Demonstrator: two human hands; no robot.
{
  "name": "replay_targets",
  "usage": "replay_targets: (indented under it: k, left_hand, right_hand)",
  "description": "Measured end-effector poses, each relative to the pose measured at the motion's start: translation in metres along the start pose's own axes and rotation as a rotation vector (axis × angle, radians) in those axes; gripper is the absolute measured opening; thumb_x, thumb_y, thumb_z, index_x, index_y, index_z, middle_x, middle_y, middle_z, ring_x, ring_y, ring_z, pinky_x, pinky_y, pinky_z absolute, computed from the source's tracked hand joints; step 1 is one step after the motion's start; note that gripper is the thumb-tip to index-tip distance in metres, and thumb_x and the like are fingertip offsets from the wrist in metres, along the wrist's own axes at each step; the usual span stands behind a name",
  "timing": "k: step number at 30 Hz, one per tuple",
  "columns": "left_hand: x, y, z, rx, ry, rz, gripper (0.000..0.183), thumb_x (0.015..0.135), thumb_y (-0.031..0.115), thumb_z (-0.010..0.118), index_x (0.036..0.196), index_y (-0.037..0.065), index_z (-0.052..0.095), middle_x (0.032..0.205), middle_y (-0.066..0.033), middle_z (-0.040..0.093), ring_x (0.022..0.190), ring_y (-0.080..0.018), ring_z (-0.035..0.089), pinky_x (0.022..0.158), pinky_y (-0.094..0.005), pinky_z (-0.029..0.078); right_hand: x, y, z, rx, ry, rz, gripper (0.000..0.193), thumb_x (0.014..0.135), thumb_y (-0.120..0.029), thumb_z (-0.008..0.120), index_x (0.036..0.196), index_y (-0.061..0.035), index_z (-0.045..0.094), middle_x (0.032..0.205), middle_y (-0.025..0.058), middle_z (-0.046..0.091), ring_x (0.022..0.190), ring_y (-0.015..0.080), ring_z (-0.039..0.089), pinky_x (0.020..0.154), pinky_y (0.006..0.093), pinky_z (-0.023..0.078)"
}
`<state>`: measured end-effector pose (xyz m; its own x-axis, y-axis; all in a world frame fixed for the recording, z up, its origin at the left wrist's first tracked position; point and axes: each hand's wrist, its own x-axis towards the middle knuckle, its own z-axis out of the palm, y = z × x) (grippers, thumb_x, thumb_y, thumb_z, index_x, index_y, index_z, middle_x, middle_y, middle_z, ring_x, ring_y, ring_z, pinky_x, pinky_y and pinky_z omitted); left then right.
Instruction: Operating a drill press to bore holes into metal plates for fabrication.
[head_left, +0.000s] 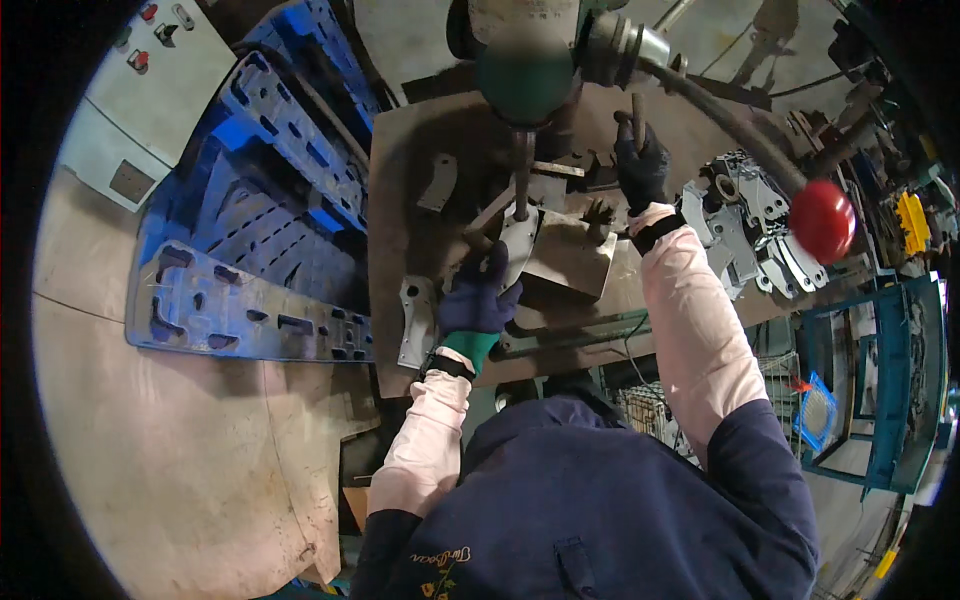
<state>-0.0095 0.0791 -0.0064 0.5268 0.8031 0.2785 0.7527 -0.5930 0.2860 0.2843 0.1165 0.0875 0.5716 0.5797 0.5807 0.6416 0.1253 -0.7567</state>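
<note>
Left hand (475, 300) is gloved purple (green-cuffed), right hand (643, 167) black, metal plate (517, 245) silvery, ball knob (822, 222) red.

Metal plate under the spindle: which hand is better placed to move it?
Probably the left hand: it is at the near end of the metal plate; the right hand is farther, holding a handle.

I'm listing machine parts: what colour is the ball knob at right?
The ball knob is red, best seen in the head view.

Grey, curved, flat metal plate (519, 240) is held at its near end by the left hand (482, 292), set below the machine spindle (523, 165). Short brown rod-shaped handle (638, 115) is gripped in the right hand (642, 168), pointed forward.
</note>
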Motion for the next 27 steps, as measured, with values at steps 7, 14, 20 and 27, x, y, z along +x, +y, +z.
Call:
replay_targets:
  k: [7, 14, 20, 27]
  left_hand:
    - [0.000, 0.002, -0.003, -0.093, 0.058, 0.020, 0.073, 0.080, 0.043, 0.063, 0.144, 0.027, 0.033, 0.131, -0.0132, 0.051, 0.115, -0.0358, 0.052, 0.089, -0.0460, 0.048]
    - [0.002, 0.001, -0.003, -0.007, -0.172, -0.106, 0.074, 0.080, 0.044, 0.063, 0.145, 0.026, 0.031, 0.134, -0.0135, 0.047, 0.116, -0.0359, 0.051, 0.090, -0.0465, 0.048]
    - [-0.001, -0.002, 0.003, -0.103, -0.053, -0.007, 0.075, 0.080, 0.044, 0.062, 0.145, 0.026, 0.030, 0.131, -0.0181, 0.049, 0.117, -0.0381, 0.049, 0.095, -0.0467, 0.044]
    - [0.003, 0.001, -0.001, -0.050, -0.129, -0.025, 0.073, 0.081, 0.042, 0.062, 0.145, 0.025, 0.030, 0.136, -0.0207, 0.044, 0.115, -0.0417, 0.050, 0.089, -0.0496, 0.047]
  right_hand:
    - [0.068, 0.094, 0.017, -0.300, 0.139, -0.506, 0.025, 0.091, -0.016, 0.055, 0.112, -0.0049, 0.063, 0.087, 0.0144, 0.065, 0.076, 0.0287, 0.063, 0.067, 0.0376, 0.050]
    - [0.117, 0.133, 0.016, -0.032, 0.009, -0.228, 0.023, 0.092, -0.016, 0.056, 0.109, -0.0016, 0.061, 0.080, 0.0120, 0.063, 0.070, 0.0193, 0.059, 0.063, 0.0346, 0.048]
    - [0.051, 0.150, 0.026, 0.059, -0.080, -0.130, 0.021, 0.091, -0.019, 0.058, 0.103, -0.0014, 0.061, 0.083, 0.0152, 0.063, 0.071, 0.0183, 0.059, 0.063, 0.0354, 0.047]
    - [-0.032, 0.077, 0.015, 0.466, -0.287, 0.084, 0.022, 0.092, -0.024, 0.058, 0.084, -0.0030, 0.059, 0.073, 0.0100, 0.059, 0.062, 0.0169, 0.054, 0.056, 0.0341, 0.043]
